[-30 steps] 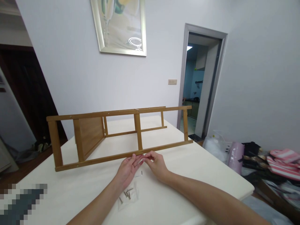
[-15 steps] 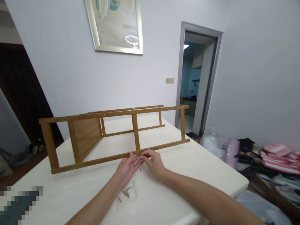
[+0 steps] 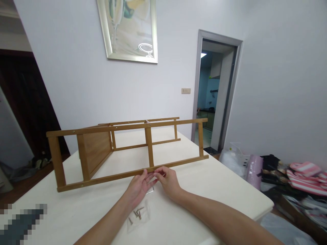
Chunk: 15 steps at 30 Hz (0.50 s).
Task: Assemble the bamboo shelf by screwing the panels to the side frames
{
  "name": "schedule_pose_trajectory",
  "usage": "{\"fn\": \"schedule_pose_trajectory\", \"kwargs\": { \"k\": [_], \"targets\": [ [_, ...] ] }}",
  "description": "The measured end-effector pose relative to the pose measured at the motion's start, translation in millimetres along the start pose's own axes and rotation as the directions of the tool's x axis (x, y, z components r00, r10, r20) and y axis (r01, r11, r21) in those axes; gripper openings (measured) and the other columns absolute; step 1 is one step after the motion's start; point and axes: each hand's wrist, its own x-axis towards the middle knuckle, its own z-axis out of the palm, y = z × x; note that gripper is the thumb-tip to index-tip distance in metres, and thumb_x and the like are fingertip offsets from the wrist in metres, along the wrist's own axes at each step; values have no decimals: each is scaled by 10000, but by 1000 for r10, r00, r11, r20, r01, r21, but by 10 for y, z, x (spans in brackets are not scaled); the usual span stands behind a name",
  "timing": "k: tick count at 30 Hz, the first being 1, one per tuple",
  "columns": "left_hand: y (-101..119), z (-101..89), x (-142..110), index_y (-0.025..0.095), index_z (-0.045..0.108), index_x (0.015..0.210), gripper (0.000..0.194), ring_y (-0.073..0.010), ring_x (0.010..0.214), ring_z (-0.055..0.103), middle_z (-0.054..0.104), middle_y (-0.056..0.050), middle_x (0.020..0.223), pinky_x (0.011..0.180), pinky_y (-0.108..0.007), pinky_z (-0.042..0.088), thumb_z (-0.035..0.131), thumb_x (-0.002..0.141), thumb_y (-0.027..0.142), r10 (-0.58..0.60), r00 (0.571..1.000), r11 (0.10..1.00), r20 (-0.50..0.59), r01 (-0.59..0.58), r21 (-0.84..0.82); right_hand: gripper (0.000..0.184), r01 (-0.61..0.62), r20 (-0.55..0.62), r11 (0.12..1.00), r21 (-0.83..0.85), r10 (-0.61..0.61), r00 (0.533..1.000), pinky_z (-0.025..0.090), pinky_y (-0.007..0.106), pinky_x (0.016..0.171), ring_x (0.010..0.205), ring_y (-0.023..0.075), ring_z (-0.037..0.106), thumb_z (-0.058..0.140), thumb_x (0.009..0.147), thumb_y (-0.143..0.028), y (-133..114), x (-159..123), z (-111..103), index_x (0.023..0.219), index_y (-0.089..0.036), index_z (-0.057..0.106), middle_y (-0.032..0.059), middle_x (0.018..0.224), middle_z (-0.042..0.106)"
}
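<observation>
Wooden shelf frame (image 3: 150, 146) is lying sideways on the white table (image 3: 217, 180); against its near lower rail (image 3: 109, 179) the left hand (image 3: 138, 188) is resting, loosely uncurled, while the right hand (image 3: 168, 180) is pinching closed there, any contents indistinct. Hex key (image 3: 150, 192) and bagged screws (image 3: 138, 214) are lying nearby.

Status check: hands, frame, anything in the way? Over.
Left hand, right hand close together at near lower rail. Wooden frame on table. Hex key, screw bag nearby; nothing seen blocking.
</observation>
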Motion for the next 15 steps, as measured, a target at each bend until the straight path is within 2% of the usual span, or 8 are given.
{"fn": "schedule_pose_trajectory", "kwargs": {
  "k": [6, 15],
  "targets": [
    [-23, -33, 32, 90, 707, 904, 209, -262, 1089, 636, 706, -178, 1103, 987, -451, 483, 678, 847, 289, 8, 1000, 1000, -6, -8, 15, 94, -19, -9, 999, 29, 19, 1000, 483, 239, 548, 576, 130, 556, 617, 789, -264, 43, 22, 4, 773, -198, 682, 3, 678, 666],
    [-30, -41, 36, 85, 697, 893, 206, -274, 1090, 646, 724, -188, 1042, 986, -463, 485, 669, 855, 285, -6, 1000, 1000, -23, 7, 22, 108, 50, -7, 992, -116, -51, 999, 458, 232, 537, 546, 122, 558, 654, 796, -295, 71, 45, -10, 819, -205, 708, 8, 700, 695]
  ]
}}
